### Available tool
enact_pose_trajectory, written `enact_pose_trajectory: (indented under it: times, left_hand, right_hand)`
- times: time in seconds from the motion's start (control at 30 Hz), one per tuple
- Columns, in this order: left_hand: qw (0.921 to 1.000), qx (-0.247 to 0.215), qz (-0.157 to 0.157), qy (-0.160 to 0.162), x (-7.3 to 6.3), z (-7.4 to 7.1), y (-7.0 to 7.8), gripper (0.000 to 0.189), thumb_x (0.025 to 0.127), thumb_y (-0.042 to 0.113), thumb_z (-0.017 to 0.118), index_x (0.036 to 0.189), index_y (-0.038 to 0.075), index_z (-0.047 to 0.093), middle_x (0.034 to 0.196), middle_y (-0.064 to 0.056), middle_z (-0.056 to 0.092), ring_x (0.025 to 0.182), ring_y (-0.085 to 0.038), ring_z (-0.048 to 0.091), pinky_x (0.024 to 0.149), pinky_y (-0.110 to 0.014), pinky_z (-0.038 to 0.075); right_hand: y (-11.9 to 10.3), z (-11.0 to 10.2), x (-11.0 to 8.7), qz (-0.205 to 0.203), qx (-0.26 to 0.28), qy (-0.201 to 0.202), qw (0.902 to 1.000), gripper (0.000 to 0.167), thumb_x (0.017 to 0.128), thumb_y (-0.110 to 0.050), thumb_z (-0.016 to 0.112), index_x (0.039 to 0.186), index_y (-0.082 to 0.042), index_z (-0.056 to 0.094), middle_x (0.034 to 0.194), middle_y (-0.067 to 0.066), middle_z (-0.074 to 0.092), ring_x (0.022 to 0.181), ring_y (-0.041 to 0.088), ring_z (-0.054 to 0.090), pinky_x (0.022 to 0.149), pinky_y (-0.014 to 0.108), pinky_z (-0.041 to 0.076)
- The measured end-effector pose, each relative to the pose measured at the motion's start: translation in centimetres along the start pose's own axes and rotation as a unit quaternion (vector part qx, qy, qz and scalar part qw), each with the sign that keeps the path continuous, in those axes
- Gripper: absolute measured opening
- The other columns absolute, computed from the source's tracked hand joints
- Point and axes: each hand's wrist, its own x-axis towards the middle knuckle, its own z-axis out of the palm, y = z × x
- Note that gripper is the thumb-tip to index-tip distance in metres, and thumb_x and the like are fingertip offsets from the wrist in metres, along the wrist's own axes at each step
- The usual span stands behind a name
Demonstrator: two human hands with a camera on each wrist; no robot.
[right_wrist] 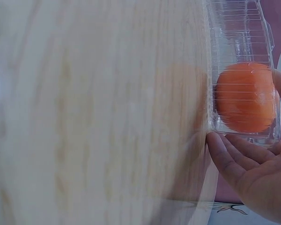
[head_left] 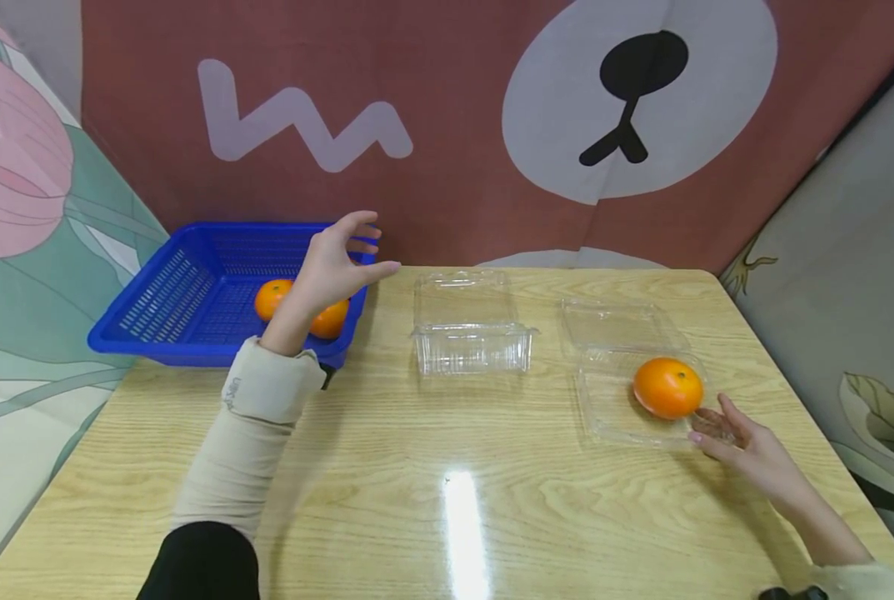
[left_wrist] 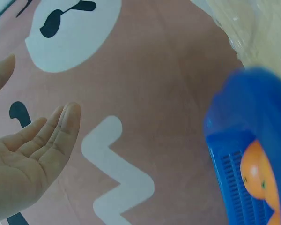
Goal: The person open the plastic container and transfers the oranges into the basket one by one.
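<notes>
My left hand [head_left: 336, 265] is raised over the right side of a blue plastic basket [head_left: 192, 350], fingers apart from the thumb and holding nothing. In the left wrist view, that hand [left_wrist: 37, 159] shows an empty palm. Oranges [head_left: 330, 320] lie in the basket, partly hidden by my left arm. On the right, one orange [head_left: 667, 388] sits in the base of an open clear plastic clamshell box [head_left: 604, 408]. My right hand [head_left: 750, 454] touches that box's right end with extended fingers. Through the clear wall, the right wrist view shows the orange [right_wrist: 247, 97] beside my fingers [right_wrist: 229, 161].
Another open clear clamshell box [head_left: 472, 350] stands mid-table, its lid tilted back and nothing inside it. The wooden table [head_left: 372, 500] meets a brown printed cloth [head_left: 447, 200] at its back edge. Printed curtains hang at both sides.
</notes>
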Motion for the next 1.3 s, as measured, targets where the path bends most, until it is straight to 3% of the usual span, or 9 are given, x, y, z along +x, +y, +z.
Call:
enact_pose_trajectory:
  times: [0.33,0.63,1.3]
  left_hand:
    - [0.9979,-0.06,0.006,-0.022,0.6,1.4,1.3,0.066,0.077,0.018,0.074,0.133,0.006,0.043,0.12,-0.011,0.056,0.102,-0.025,0.056,0.083,-0.036,0.048]
    - [0.9883,-0.144,0.019,-0.047,0.7,3.1,2.7,0.063,0.077,0.01,0.073,0.132,0.003,0.043,0.12,-0.013,0.055,0.103,-0.025,0.056,0.086,-0.033,0.047]
    - [0.9787,-0.174,0.067,-0.086,0.5,7.2,5.1,0.062,0.078,0.013,0.073,0.132,0.004,0.043,0.119,-0.008,0.057,0.102,-0.021,0.056,0.081,-0.029,0.049]
  right_hand:
    - [0.0,-0.1,0.2,0.009,-0.009,0.002,0.9999,0.083,0.093,-0.023,0.054,0.14,0.008,-0.007,0.134,0.036,0.028,0.095,-0.021,0.037,0.07,0.002,0.034]
    - [-0.1,-0.2,0.3,0.005,-0.016,0.002,0.9999,0.083,0.093,-0.023,0.054,0.14,0.007,-0.006,0.135,0.036,0.029,0.096,-0.021,0.037,0.071,0.002,0.034]
    - [0.1,-0.1,0.1,0.013,-0.003,-0.003,0.9999,0.083,0.093,-0.023,0.054,0.139,0.009,-0.007,0.134,0.037,0.028,0.097,-0.02,0.038,0.071,0.002,0.035]
